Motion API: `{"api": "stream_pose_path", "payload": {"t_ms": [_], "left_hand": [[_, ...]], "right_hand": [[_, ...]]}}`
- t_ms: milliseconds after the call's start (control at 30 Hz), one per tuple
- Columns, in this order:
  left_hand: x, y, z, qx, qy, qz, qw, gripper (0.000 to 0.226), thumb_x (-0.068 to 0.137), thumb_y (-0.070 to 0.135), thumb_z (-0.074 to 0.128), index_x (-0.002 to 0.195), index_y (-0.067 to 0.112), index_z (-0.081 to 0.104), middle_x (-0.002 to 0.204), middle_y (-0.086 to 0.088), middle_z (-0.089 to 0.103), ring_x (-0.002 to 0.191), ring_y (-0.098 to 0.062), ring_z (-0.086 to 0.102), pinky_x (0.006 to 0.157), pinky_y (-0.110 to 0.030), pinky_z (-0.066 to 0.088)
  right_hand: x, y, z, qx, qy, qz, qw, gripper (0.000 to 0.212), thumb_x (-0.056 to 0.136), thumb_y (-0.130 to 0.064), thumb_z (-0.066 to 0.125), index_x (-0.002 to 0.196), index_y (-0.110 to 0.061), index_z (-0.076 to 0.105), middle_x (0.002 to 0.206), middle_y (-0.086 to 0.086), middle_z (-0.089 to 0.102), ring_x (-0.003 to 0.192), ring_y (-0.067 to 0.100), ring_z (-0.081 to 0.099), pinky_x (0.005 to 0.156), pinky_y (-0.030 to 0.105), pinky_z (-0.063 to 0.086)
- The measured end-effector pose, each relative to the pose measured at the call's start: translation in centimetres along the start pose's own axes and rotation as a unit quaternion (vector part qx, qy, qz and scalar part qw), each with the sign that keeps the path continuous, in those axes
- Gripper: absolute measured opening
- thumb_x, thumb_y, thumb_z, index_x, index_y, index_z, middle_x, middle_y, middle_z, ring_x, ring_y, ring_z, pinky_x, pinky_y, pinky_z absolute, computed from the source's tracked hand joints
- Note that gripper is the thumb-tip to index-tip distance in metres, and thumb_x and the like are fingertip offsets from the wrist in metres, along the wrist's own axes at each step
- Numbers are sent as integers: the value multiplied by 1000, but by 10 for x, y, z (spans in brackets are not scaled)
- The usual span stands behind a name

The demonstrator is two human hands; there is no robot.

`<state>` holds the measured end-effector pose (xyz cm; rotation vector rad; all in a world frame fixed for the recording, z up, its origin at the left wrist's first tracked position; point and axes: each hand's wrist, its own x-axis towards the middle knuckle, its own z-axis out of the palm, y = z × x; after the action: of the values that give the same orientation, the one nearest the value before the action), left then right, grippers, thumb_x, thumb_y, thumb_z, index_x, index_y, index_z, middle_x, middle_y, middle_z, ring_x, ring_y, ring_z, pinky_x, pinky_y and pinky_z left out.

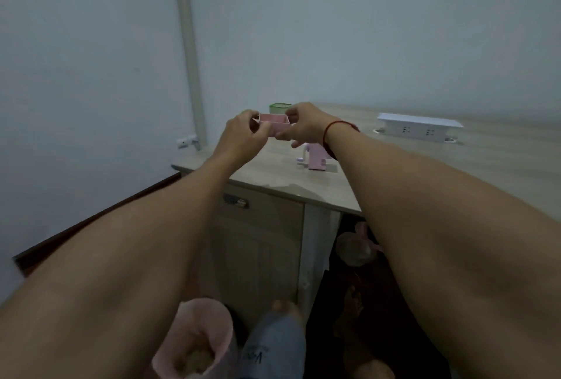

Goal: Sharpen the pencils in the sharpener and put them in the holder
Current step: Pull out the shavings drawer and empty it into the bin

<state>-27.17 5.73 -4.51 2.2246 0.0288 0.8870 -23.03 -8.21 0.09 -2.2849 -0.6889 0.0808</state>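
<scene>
**Holding a small pink open-topped rectangular plastic box (277, 123) in both hands over a desk**

Head view, looking fwd and down in a dim room. Two bare arms reach in from the bottom corners and meet near centre frame. L hand (239, 132) pinches the left end of the pink box, fingers and thumb curled onto it. R hand (303, 123), w/ a thin red string bracelet (326, 135) on the wrist, grips the right end the same way. The box is roughly level, open side up. Can't tell what, if anything, is inside.

At 5 o'clock from the box, just below the R wrist, a pink plastic crank-handled pencil sharpener (317, 160) stands upright on the pale wood-grain desk (425, 166), crank on its left side. At 12 o'clock from the box, partly hidden behind the hands, a green square plastic holder (280, 107) stands near the desk's back edge.

At 3 o'clock, well apart, a long white rectangular socket block (420, 126) sits on the desktop. At 6 o'clock, under the desk edge, is a wood cabinet door (258, 242) w/ a dark metal handle (236, 201). At 7 o'clock, bottom of frame, a round pink-lined waste bin (197, 345) holds pale scraps.
</scene>
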Motion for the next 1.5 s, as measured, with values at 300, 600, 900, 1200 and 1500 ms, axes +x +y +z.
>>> {"api": "stream_pose_path", "payload": {"t_ms": [300,600,900,1200,1500], "left_hand": [[-60,-115,-66,57,73,-137,986,27,87,28,51,107,12,60,96,-3,63,83,-17,58,71,-27,42],[-124,-247,-50,68,37,-285,955,49,74,44,48,111,15,61,106,-6,67,96,-22,63,85,-35,53],[-192,-350,20,57,-78,-422,902,31,88,29,45,80,4,61,73,-4,61,71,-22,53,58,-28,39],[-247,-402,68,-10,-115,-530,840,38,85,30,43,88,3,69,83,-14,66,81,-27,61,68,-23,43],[-263,-426,92,-69,-77,-635,765,45,93,37,38,117,4,58,110,-20,65,98,-34,65,91,-48,52]], "right_hand": [[37,-41,141,26,-127,-51,990,35,86,-23,70,111,-1,59,111,14,62,83,23,62,85,39,58],[75,9,291,55,-254,4,966,48,89,-25,67,127,0,52,108,6,56,94,21,56,62,26,55],[84,116,424,146,-323,173,919,49,85,-10,59,133,-6,50,115,8,53,89,20,56,48,20,45],[59,189,506,188,-355,290,868,50,83,-11,57,133,-19,55,115,8,66,97,23,64,90,40,56],[48,208,534,203,-335,387,835,53,92,-43,52,134,-12,53,115,9,64,89,26,60,60,25,49]]}}
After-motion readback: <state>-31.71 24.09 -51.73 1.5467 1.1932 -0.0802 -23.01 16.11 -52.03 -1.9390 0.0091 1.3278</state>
